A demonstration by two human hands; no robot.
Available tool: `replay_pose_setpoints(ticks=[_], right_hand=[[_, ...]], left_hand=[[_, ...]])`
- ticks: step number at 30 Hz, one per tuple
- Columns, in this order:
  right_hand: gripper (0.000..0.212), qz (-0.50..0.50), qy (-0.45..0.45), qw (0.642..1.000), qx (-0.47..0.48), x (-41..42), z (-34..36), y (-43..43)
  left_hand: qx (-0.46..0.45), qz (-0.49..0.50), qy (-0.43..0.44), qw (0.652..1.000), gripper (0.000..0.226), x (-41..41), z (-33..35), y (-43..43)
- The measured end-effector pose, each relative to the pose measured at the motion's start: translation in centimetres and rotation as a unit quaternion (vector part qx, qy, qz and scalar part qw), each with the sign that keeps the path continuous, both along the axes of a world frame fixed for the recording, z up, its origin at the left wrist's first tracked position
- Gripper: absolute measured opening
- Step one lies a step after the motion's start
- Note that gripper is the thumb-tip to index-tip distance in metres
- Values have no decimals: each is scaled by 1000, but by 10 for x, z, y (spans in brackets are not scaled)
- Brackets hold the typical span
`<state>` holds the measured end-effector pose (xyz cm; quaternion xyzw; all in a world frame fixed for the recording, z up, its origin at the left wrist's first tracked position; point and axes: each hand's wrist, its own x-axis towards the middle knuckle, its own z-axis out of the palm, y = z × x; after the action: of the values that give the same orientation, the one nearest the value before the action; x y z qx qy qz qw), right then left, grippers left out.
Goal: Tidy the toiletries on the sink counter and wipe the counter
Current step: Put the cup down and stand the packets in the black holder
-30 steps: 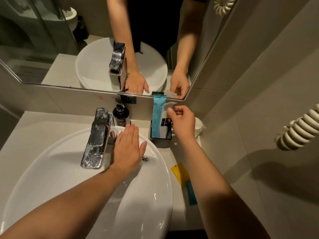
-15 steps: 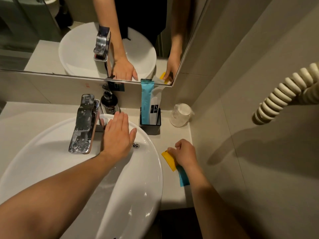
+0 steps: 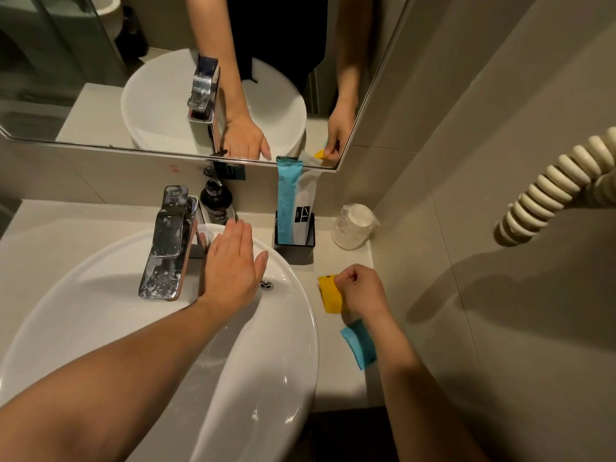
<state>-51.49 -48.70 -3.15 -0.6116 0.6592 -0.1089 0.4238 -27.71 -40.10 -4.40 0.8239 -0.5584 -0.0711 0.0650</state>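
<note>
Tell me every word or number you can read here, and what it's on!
Nothing reads clearly.
On the white packet in the black holder: black label, white marks, too blurred.
On the pump bottle: pale label, too small.
On the wall tile: red mark, unreadable.
On the dark sticker: white mark, blurred.

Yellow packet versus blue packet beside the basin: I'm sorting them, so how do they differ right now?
The right hand pinches the yellow packet at its edge; the blue packet lies unheld, partly hidden by that forearm. The yellow packet sits nearer the black holder, the blue packet nearer the front edge of the counter. Both are small flat sachets lying on it.
</note>
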Motion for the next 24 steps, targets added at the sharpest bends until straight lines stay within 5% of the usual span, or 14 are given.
replay_pose_setpoints(ticks=[6, 12, 24], right_hand=[[11, 2, -195, 973, -120, 25, 68, -18], [9, 31, -247, 955, -160, 63, 76, -31], [11, 154, -21, 971, -183, 101, 33, -40]], left_hand=[[1, -2, -5, 1000, 68, 0, -1, 0], [6, 1, -4, 1000, 68, 1, -2, -1], [7, -8, -3, 1000, 69, 1, -2, -1]])
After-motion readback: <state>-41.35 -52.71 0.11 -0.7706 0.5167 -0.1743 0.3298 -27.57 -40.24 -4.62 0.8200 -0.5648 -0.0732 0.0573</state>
